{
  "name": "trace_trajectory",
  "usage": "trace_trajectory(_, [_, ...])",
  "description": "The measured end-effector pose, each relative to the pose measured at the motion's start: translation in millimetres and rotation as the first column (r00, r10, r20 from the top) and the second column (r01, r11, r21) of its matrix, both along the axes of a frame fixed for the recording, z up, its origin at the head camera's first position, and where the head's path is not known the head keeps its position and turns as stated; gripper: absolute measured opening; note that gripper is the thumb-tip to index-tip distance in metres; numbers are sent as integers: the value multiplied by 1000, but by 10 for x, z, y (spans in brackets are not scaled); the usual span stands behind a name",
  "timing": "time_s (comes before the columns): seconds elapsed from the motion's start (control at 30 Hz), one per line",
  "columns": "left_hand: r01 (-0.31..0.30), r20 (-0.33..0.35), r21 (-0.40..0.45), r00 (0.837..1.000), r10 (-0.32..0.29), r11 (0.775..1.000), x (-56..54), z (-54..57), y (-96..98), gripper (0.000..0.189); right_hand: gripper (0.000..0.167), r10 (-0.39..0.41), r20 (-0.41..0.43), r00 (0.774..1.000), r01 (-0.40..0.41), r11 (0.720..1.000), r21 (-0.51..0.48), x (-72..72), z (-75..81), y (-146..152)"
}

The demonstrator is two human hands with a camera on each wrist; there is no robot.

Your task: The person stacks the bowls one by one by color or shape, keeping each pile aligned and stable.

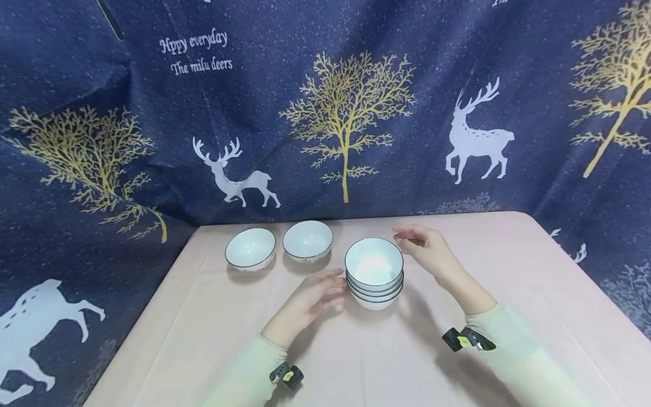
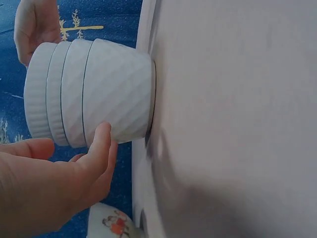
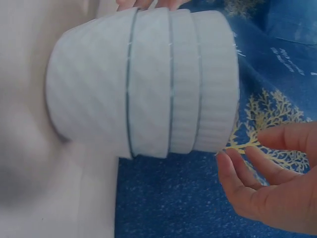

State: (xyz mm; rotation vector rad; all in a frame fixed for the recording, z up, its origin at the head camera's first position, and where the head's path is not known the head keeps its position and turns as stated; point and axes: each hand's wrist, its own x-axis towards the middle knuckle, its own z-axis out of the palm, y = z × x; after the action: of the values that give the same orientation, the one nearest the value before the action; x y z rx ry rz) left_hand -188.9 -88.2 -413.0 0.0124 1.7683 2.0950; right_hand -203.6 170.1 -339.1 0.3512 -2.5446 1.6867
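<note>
Flanking the stack (image 1: 373, 263), my two hands stand one on each side of it, both grips wide and loosely spread. Four white bowls nest upright in it, each with a dark rim; the upper two show fluted walls, the lower two a diamond pattern. It sits in front of me on the pink cloth (image 1: 203, 350), between my hands.

My left hand (image 1: 309, 297) is at the near left side, fingers extended and slightly apart; one fingertip lines up with the lowest wall in the left wrist view, though I cannot tell whether it touches. My right hand (image 1: 431, 251) is at the far right, higher up, its fingers gently bent and their tips just beside the top rim; contact there I cannot tell either.

To the left of the stack and farther back, one bowl (image 1: 251, 249) and a second bowl (image 1: 307, 240) rest side by side, close together and both upright. Behind the cloth hangs a dark blue backdrop (image 1: 366, 28) with white deer (image 1: 480, 141) and yellow trees (image 1: 346, 124).
</note>
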Motion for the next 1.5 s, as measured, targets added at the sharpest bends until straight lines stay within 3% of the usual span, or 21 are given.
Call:
trace_trajectory(0.33, [-42, -129, -91, 991, 30, 995, -26, 100, -132, 43, 36, 7, -29, 1000, -12, 987, -162, 7, 100, -161])
trace_trajectory(0.73, [-204, -197, -94, 963, 182, 975, -95, 239, -315, 37, 38, 1, -61, 998, -20, 952, -307, 83, 235, -533])
trace_trajectory(1.0, [-319, -248, -84, 924, 290, 944, -142, 297, -442, 41, 41, 47, -106, 993, -79, 943, -323, 95, 274, -873])
trace_trajectory(1.2, [-412, -278, -51, 881, 384, 910, -193, 333, -516, 40, 42, 88, -121, 989, -122, 943, -309, 93, 269, -1151])
trace_trajectory(1.5, [-497, -342, -37, 822, 456, 867, -281, 337, -602, 40, 42, 18, -128, 992, -64, 928, -368, 4, 103, -1601])
